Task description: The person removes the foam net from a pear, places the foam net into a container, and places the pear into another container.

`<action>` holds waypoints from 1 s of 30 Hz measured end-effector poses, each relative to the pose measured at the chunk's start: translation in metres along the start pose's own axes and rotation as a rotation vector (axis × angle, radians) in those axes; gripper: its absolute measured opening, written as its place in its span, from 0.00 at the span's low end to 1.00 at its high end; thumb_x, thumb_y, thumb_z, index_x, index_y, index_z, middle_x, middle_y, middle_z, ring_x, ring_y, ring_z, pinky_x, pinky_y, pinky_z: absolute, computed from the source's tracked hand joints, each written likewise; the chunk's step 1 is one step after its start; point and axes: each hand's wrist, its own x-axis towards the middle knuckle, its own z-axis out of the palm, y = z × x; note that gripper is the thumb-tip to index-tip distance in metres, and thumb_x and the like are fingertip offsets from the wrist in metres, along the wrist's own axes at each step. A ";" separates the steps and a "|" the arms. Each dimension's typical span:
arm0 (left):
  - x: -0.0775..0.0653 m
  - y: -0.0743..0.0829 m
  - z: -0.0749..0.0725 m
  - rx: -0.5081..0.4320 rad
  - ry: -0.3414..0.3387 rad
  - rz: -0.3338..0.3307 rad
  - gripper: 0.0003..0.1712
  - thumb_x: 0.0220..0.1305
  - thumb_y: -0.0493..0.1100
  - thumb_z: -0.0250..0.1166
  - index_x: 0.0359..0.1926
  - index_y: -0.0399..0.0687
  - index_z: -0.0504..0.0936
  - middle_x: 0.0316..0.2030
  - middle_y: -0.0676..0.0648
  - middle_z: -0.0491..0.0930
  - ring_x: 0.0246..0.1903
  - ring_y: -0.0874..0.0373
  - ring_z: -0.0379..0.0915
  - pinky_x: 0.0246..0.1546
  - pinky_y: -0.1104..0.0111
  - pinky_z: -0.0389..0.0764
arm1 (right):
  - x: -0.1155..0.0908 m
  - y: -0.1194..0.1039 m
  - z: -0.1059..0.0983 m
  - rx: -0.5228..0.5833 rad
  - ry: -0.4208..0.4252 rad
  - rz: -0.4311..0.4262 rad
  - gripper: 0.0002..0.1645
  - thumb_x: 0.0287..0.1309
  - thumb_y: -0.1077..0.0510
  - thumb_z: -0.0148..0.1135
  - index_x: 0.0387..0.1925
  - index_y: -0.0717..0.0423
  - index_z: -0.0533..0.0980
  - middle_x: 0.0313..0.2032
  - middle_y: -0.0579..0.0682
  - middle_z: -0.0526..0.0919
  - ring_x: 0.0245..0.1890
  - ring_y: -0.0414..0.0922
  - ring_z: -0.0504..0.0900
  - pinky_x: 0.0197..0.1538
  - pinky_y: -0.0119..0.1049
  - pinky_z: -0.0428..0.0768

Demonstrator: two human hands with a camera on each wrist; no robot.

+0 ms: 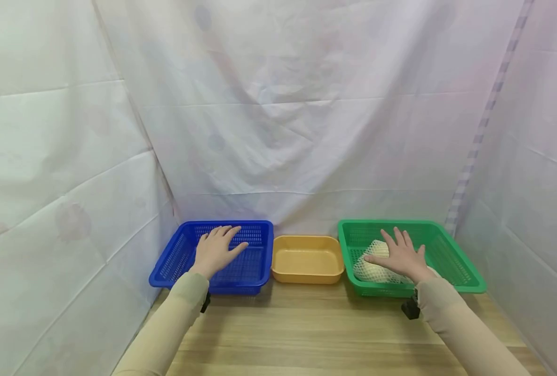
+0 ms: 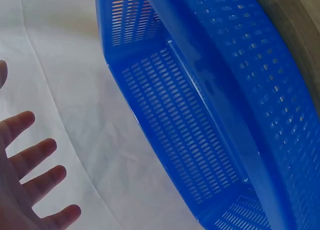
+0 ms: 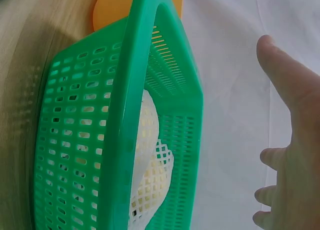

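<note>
My left hand (image 1: 214, 253) hovers over the blue basket (image 1: 165, 256) with its fingers spread and nothing in them. In the left wrist view its fingers (image 2: 37, 185) stand apart, to the side of the basket's slotted wall. Over the green basket (image 1: 457, 261) my right hand (image 1: 403, 255) is held palm down, fingers splayed, holding nothing. Below it in that basket lie pale, rounded things in white foam netting (image 1: 372, 263), partly hidden by the hand. The right wrist view shows two such netted bundles (image 3: 155, 182) side by side behind the green rim.
A shallow orange-yellow tray (image 1: 308, 278) stands between the two baskets on the wood-grain table (image 1: 288, 329). White cloth (image 1: 269, 130) hangs behind, and more cloth walls in the left and right sides. Dark wrist devices (image 1: 411, 307) sit beneath the sleeves.
</note>
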 end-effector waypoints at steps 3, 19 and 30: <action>-0.002 0.003 0.001 -0.011 0.018 0.012 0.40 0.63 0.74 0.49 0.67 0.56 0.70 0.63 0.43 0.70 0.64 0.42 0.61 0.61 0.40 0.59 | 0.002 0.003 0.003 -0.004 0.009 0.002 0.66 0.48 0.21 0.57 0.76 0.53 0.45 0.72 0.71 0.36 0.70 0.69 0.31 0.54 0.79 0.29; -0.014 0.007 0.014 0.001 -0.033 0.030 0.44 0.59 0.80 0.42 0.60 0.59 0.77 0.57 0.47 0.76 0.55 0.45 0.71 0.53 0.45 0.70 | -0.001 0.002 0.000 -0.023 -0.023 0.017 0.68 0.46 0.19 0.56 0.76 0.55 0.45 0.72 0.72 0.36 0.70 0.70 0.31 0.54 0.79 0.31; -0.020 0.007 0.028 -0.015 -0.049 0.058 0.44 0.57 0.81 0.44 0.58 0.59 0.80 0.54 0.49 0.78 0.51 0.47 0.73 0.51 0.45 0.72 | 0.000 0.005 0.000 -0.032 -0.029 0.017 0.68 0.46 0.19 0.56 0.76 0.56 0.46 0.72 0.72 0.37 0.70 0.71 0.33 0.54 0.79 0.31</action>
